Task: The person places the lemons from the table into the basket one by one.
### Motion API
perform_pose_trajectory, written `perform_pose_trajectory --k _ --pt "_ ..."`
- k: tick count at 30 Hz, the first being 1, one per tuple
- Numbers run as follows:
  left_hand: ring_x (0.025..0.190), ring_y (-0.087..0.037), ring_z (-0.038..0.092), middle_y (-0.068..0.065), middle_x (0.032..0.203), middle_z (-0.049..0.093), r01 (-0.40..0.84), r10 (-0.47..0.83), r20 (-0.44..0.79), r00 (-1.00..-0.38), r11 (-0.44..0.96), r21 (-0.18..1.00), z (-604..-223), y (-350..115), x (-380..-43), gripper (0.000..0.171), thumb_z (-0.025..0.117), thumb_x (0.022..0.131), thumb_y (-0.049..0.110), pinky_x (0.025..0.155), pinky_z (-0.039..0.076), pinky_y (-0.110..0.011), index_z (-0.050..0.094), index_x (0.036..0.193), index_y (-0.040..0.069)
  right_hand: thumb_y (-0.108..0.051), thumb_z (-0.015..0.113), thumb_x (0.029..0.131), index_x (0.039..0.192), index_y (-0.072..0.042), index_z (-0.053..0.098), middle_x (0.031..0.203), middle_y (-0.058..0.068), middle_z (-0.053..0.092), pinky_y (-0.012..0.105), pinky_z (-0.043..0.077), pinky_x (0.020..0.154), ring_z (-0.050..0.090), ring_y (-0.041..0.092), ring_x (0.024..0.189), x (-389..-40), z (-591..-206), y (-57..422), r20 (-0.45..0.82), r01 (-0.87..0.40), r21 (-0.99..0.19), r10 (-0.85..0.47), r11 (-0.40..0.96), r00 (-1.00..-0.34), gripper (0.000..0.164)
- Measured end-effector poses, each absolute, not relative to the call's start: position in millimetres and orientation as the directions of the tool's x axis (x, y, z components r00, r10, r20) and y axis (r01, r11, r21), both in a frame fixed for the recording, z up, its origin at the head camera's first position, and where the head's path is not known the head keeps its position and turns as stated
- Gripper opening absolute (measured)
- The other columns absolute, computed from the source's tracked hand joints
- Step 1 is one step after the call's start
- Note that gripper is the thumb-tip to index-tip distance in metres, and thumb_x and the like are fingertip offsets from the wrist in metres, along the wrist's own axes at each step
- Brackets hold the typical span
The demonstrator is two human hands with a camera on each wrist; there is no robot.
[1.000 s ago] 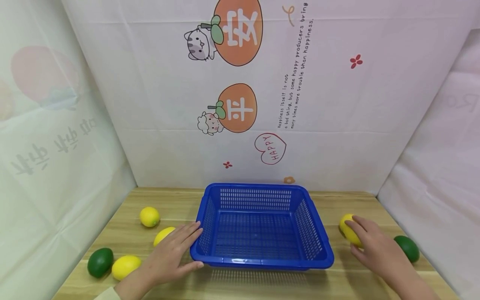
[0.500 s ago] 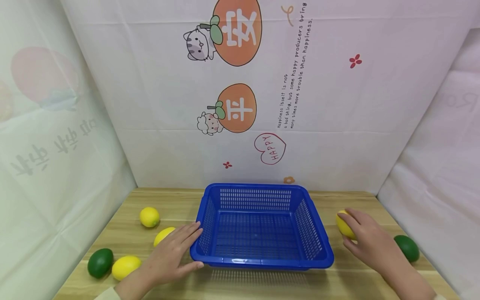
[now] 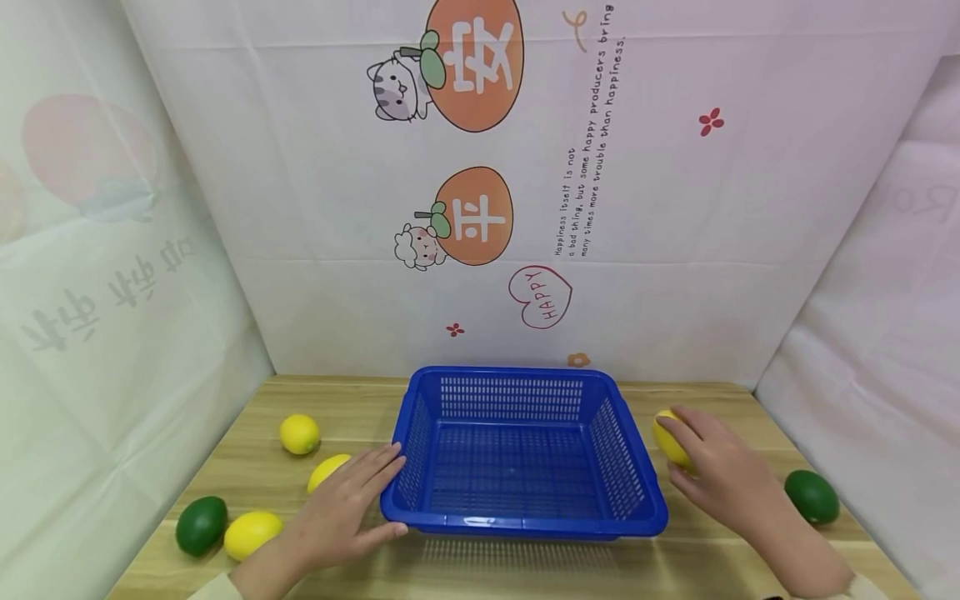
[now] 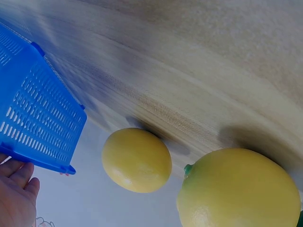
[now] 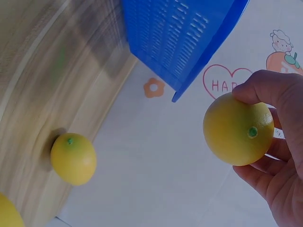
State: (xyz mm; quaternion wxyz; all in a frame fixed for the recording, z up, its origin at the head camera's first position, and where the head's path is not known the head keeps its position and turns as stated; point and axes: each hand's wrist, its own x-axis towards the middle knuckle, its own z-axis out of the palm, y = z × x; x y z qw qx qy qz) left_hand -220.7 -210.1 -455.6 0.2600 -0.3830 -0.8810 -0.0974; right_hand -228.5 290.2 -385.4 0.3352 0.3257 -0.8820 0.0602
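A yellow lemon point(image 5: 236, 128) is pinched between the thumb and fingers of my right hand point(image 3: 723, 471), off the table near the right side of the blue basket point(image 3: 480, 527). My left hand point(image 3: 333, 508) rests on the basket's left rim, its fingers fairly straight and the thumb by the front corner. Behind and beside that hand lie lemons: one partly covered point(image 3: 327, 472), one farther back point(image 3: 299, 434) and one near the wrist point(image 3: 253, 535). Inside, the basket shows only its bare slotted floor.
A dark green fruit point(image 3: 201, 526) lies at the far left and another green fruit point(image 3: 812, 497) at the right, by my forearm. The right wrist view shows a second lemon point(image 5: 73, 159) on the wooden table point(image 3: 352, 400). Printed white cloth point(image 3: 645, 317) hangs behind.
My right hand has lifted the lemon off the table and moved it left, toward the basket. The left hand and the basket have stayed in place.
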Motion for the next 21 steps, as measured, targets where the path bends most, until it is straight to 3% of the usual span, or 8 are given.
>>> perform_pose_trajectory --k 7,14,21 --pt "0.131 -0.031 0.046 -0.015 0.145 0.047 0.719 0.621 0.523 -0.583 0.694 -0.022 -454 -210 -220 0.08 0.071 0.082 0.055 0.103 0.041 -0.05 0.054 0.136 0.0 -0.005 0.078 0.059 0.116 0.004 0.062 0.113 0.027 0.06 0.055 0.055 0.074 0.06 0.044 0.096 -230 -382 277 0.643 -0.628 0.119 -0.542 0.769 -0.542 0.059" --pt "0.129 -0.033 0.047 -0.017 0.143 0.048 0.729 0.629 0.532 -0.566 0.684 -0.033 -454 -209 -221 0.079 0.065 0.085 0.058 0.103 0.041 -0.05 0.054 0.135 -0.001 -0.005 0.081 0.06 0.115 0.001 0.063 0.115 0.025 0.06 0.054 0.055 0.077 0.059 0.042 0.102 -229 -381 265 0.613 -0.613 0.096 -0.532 0.784 -0.584 0.058" --pt "0.131 -0.032 0.046 -0.016 0.145 0.046 0.719 0.624 0.512 -0.591 0.695 -0.018 -455 -210 -220 0.079 0.064 0.085 0.059 0.103 0.041 -0.05 0.053 0.137 0.0 -0.003 0.079 0.062 0.115 0.001 0.063 0.115 0.023 0.06 0.05 0.056 0.075 0.06 0.039 0.1 -231 -382 253 0.629 -0.647 0.109 -0.556 0.755 -0.543 0.056"
